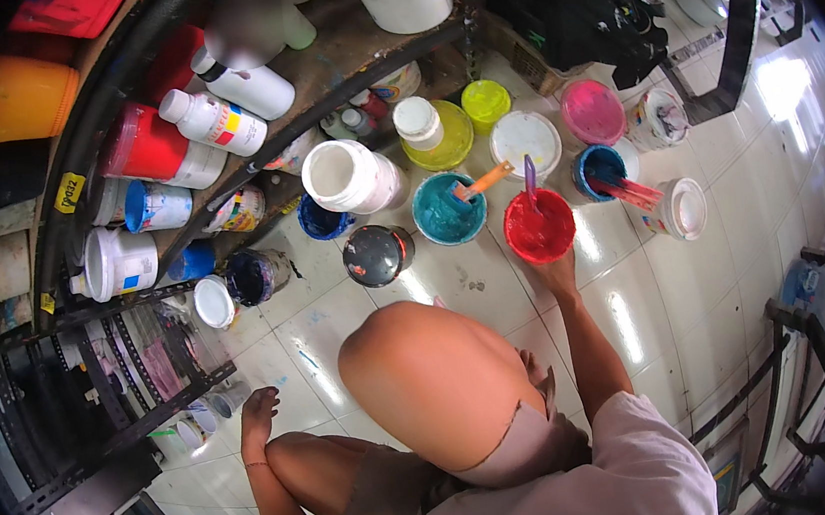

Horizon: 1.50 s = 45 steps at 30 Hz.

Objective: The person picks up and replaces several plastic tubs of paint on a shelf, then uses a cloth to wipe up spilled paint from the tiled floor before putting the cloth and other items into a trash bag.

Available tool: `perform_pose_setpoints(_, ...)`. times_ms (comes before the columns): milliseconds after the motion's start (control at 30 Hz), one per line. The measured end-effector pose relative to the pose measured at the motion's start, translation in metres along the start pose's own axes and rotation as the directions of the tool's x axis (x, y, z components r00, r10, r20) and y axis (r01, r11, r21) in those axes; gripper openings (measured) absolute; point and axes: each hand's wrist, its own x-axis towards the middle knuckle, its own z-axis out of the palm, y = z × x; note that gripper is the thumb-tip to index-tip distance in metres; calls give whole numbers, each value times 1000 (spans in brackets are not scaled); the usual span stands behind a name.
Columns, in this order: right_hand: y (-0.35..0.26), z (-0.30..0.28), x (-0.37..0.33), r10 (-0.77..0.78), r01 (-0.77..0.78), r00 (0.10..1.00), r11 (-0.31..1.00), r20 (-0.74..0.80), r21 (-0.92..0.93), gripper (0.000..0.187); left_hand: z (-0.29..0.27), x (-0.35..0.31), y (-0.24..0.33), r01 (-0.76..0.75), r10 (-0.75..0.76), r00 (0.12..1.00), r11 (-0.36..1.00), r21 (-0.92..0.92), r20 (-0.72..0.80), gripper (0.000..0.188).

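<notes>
My right hand [557, 270] is closed on the near side of a tub of red paint [540, 229], its fingers partly hidden beneath the tub. A purple-handled spatula [530, 171] stands in the red paint. Just left of it sits a tub of teal paint [449, 211] with an orange-handled spatula [485, 181] leaning out. To its right, a blue tub [598, 174] has a red-smeared tool [627, 193] across it. My left hand [260, 409] hangs beside my bent knee, empty, with loosely curled fingers.
Shelves [315, 97] crowded with paint containers rise at the left and back. On the tiled floor stand a white jar [344, 176], a dark-lidded can [378, 256], a yellow tub [440, 139], a pink-lidded tub [592, 112] and a white-lidded tub [524, 143]. Black cloth [577, 9] lies at the back.
</notes>
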Motion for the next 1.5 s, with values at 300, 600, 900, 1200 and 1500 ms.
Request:
perform_pose_setpoints(300, -7, -1, -7, -21, 20, 998, 999, -60, -30, 80, -1, -1, 5, 33, -32, 999, 999, 38, -25, 37)
perform_pose_setpoints(600, -8, -5, -10, -41, 36, 999, 989, -34, -142, 79, 1, -3, 8, 64, -63, 997, 998, 19, -32, 36)
perform_pose_setpoints(900, 8, -4, -16, 149, -120, 971, 980, -188, 157, 88, -1, 0, 1, 24, -24, 999, 1000, 0, -25, 36)
perform_pose_setpoints(1200, -113, -23, 20, -130, 151, 977, 982, -168, 116, 84, 2, -2, 12, -45, 45, 999, 999, -23, -21, 36)
perform_pose_setpoints(1500, -104, 11, 108, -336, 261, 899, 926, -282, -273, 120, 8, 3, 28, -119, 119, 993, 993, -21, -2, 34)
